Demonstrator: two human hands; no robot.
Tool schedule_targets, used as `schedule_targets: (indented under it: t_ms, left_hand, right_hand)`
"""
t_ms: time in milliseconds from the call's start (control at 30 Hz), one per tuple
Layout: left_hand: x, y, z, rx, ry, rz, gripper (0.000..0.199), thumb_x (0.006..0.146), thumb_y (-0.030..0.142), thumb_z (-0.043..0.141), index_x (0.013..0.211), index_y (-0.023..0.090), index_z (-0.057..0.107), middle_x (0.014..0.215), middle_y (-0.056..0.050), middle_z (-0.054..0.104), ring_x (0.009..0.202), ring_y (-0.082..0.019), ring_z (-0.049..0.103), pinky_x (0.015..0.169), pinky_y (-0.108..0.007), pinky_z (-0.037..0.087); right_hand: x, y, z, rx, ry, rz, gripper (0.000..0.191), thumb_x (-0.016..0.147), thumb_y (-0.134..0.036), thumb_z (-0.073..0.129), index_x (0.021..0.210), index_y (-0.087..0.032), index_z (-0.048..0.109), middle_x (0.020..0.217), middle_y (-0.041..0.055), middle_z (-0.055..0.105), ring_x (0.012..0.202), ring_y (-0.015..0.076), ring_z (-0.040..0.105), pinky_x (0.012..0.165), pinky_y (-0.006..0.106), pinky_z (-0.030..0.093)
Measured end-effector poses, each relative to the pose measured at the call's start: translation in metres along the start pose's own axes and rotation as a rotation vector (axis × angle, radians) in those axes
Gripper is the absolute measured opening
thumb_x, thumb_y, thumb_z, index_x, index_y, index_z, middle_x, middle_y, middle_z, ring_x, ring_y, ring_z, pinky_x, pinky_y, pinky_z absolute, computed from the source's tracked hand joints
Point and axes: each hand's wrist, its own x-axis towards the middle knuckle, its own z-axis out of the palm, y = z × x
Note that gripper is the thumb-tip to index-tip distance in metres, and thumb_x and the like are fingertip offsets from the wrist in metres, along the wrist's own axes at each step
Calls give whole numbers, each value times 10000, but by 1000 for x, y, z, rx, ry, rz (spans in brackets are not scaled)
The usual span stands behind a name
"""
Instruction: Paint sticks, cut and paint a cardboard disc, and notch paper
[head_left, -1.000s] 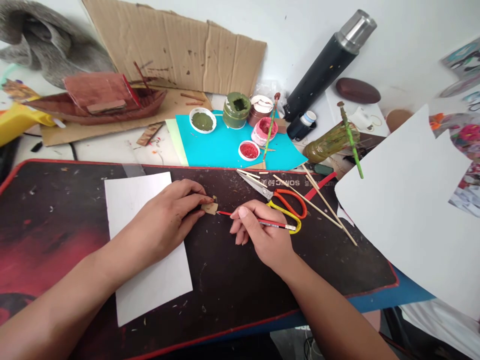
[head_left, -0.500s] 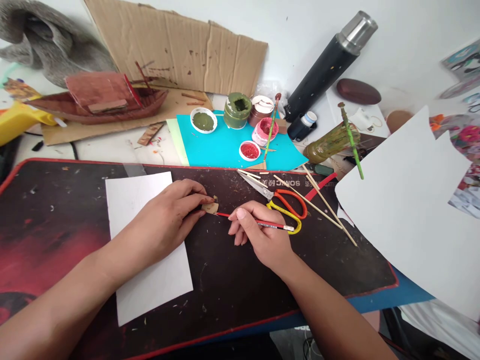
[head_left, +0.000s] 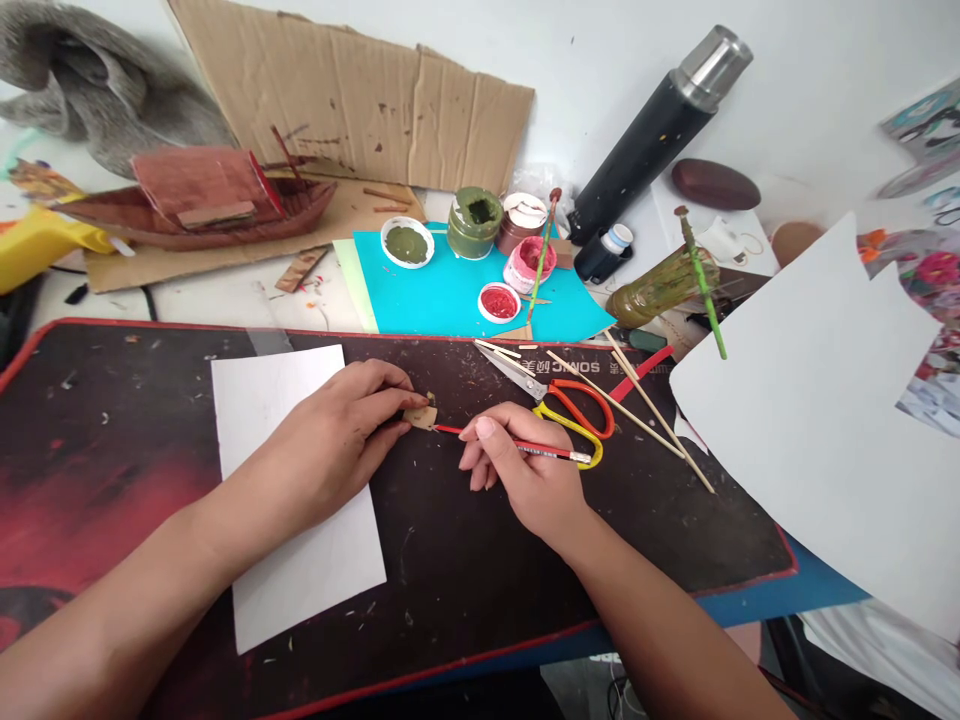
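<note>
Head view: your left hand [head_left: 330,425] reached across a white sheet [head_left: 300,565], its thumb and fingertips pinching the left end of a small tan piece [head_left: 424,417]; the rest of those fingers lay close together. The piece was over the black mat [head_left: 465,580], just past the sheet's right edge, between your two hands. Whether it lay flat on the mat could not be told. Your right hand [head_left: 529,470] gripped a red pencil [head_left: 536,448], thumb and forefinger pinching the shaft, the other fingers curled beneath. The pencil sloped slightly, eraser end to the right, point at the right edge of the tan piece; actual contact was too small to confirm. Just beyond your right hand lay scissors [head_left: 536,388] with one orange and one yellow handle, blades pointing away to the left. Thin wooden sticks [head_left: 660,413] lay to their right, crossing a red strip [head_left: 656,362]. Behind the mat, a turquoise sheet [head_left: 450,297] bore a green paint jar [head_left: 471,232], a pink paint jar [head_left: 523,272] with a brush [head_left: 542,260] slanted across it, and a red paint lid [head_left: 499,302]. Farther left, a brown model boat [head_left: 217,200] sat on cardboard [head_left: 142,262].
</note>
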Motion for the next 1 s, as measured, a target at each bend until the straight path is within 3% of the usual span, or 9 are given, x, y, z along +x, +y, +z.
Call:
schedule_targets:
  t_ms: [1000]
  left_hand:
    - [-2,-1,2,18,18,21,283,1111,330,536,1188,197,775,1263,-146,738,1163,-318,734,976,-464,635]
  right_hand:
    - [0,2,-1,37,2,-7,322,1125,-438,628,954,-197,758,748,5,745,518,109,683,490,224,514]
